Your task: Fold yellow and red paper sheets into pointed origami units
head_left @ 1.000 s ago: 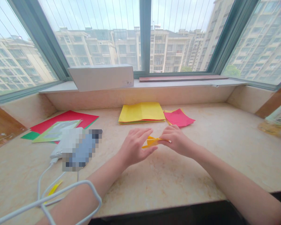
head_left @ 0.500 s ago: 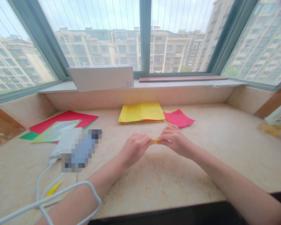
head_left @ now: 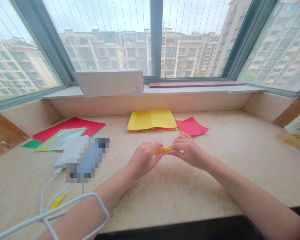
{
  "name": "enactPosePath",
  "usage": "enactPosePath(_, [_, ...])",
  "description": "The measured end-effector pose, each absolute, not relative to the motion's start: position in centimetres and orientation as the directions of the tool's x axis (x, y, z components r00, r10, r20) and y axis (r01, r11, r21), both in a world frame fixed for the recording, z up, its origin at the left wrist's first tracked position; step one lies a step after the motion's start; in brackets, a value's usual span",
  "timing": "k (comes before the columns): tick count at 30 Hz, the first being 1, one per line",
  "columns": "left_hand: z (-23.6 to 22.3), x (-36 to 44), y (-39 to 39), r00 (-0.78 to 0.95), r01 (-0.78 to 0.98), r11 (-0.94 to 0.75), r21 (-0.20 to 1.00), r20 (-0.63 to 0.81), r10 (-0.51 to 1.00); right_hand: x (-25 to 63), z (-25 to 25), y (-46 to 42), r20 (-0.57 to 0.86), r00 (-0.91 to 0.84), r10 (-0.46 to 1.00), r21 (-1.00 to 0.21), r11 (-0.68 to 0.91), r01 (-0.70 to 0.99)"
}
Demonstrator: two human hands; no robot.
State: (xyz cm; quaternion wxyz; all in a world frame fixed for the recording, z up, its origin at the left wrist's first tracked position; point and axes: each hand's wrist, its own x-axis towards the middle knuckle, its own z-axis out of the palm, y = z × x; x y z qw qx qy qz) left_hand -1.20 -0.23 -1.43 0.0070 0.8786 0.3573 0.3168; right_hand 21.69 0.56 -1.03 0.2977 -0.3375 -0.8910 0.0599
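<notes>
A small folded strip of orange-yellow paper is pinched between my two hands, above the marble counter. My left hand holds its left end in closed fingers. My right hand grips the other end, with a white corner showing by the fingertips. Just beyond my right hand lie a stack of yellow paper and a crumpled pink-red sheet. Neither hand touches them.
Red and green sheets lie at the left beside a pixelated object with a white cable. A white wire loop crosses my left forearm. A white box stands on the window sill; a bottle lies at the right.
My hands have closed from spread fingers to a tight pinch and come nearer together. The paper strip is folded narrower between them. The sheets on the counter have not moved.
</notes>
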Motion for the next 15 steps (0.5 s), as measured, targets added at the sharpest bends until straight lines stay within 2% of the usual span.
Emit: enactPosePath(15, [-1.49, -1.10, -0.25, 0.543, 0.614, -0.746, 0.259, 0.548, 0.636, 21.52, -1.21, 0.48, 0.520, -0.585, 0.623, -0.305, 0.775, 0.554])
